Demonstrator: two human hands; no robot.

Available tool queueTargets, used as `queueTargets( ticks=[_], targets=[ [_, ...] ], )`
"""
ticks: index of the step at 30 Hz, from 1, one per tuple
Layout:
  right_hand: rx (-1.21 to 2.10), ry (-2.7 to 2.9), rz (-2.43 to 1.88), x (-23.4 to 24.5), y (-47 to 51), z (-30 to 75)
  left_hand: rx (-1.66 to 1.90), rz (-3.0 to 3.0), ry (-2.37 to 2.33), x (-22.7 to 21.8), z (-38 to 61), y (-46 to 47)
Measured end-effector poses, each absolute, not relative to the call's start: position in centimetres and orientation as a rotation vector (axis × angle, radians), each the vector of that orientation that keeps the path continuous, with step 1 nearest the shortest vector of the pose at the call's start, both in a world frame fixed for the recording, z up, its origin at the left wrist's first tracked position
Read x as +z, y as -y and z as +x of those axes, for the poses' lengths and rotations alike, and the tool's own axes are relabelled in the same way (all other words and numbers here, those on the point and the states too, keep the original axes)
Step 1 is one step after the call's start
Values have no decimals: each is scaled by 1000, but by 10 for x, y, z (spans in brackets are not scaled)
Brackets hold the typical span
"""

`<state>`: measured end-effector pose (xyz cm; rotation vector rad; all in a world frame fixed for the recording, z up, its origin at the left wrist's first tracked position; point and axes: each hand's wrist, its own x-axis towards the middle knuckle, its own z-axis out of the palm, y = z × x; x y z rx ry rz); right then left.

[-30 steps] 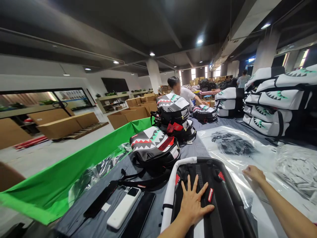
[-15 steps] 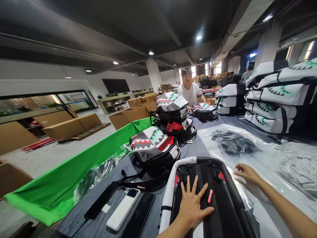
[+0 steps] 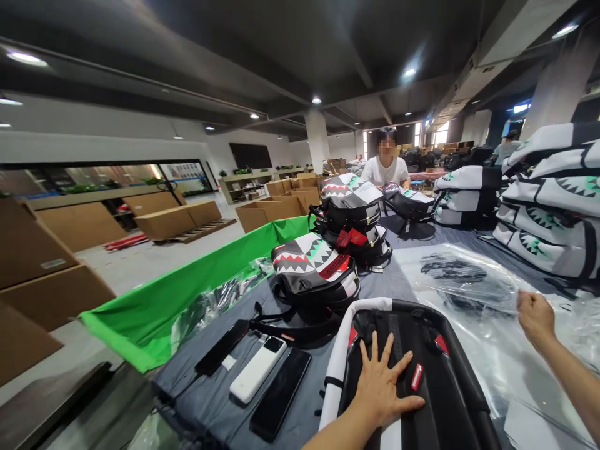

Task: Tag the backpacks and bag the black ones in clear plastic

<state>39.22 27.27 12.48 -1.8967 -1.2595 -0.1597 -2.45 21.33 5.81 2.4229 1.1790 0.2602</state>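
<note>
My left hand (image 3: pixel 387 381) lies flat with fingers spread on the black back panel of a black and white backpack (image 3: pixel 450 400), beside a small red label. To the right, my right hand (image 3: pixel 537 315) is closed in a pinch on the edge of a clear plastic bag (image 3: pixel 478 312), lifting it a little off the table. Dark printing shows on the plastic. Just beyond the backpack lies another backpack (image 3: pixel 309 269) with a red and green zigzag-tooth pattern, its straps trailing on the cloth.
A white power bank (image 3: pixel 257 370) and a black phone (image 3: pixel 281 394) lie at left on the grey cloth (image 3: pixel 206 412). Green sheeting (image 3: pixel 187 281) edges the table. Stacked backpacks (image 3: pixel 351 209) stand ahead, white ones (image 3: pixel 548 212) at right. A person (image 3: pixel 387 169) handles a backpack (image 3: pixel 407 203) opposite.
My right hand has moved right and closed on the plastic bag's edge, raising it. My left hand stays on the backpack. The person opposite has tilted their backpack up. The view has swung left.
</note>
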Motion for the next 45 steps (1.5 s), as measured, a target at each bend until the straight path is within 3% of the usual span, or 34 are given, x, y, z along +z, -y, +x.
queueTargets(
  ticks=[4,8,13,16,24,29,33,37,40,45],
  targets=[
    [37,1499,-1699,170,-263,324,369,2363,-1151,59,-25,-214],
    [283,1777,-1516,173,-231,232,684,2272,-1133,63,-20,-202],
    [729,1965,-1341,146,-170,153,1016,1311,-957,74,-10,-169],
    [831,1937,-1337,129,-148,133,1130,847,-924,75,-14,-153],
    [1000,1792,-1437,112,-166,133,1232,1213,-1245,61,-48,-154],
    [743,1489,-1581,117,-181,132,1151,1432,-1427,65,-71,-146],
    [510,1565,-1560,120,-173,110,1186,1973,-1525,84,-60,-135],
    [-86,2048,-1395,120,-154,94,1220,2230,-1584,102,-50,-152],
    [-506,2105,-1497,122,-145,120,1310,2224,-1603,102,-63,-170],
    [-501,1747,-1854,114,-132,219,1589,2307,-1499,81,-92,-177]
  ],
)
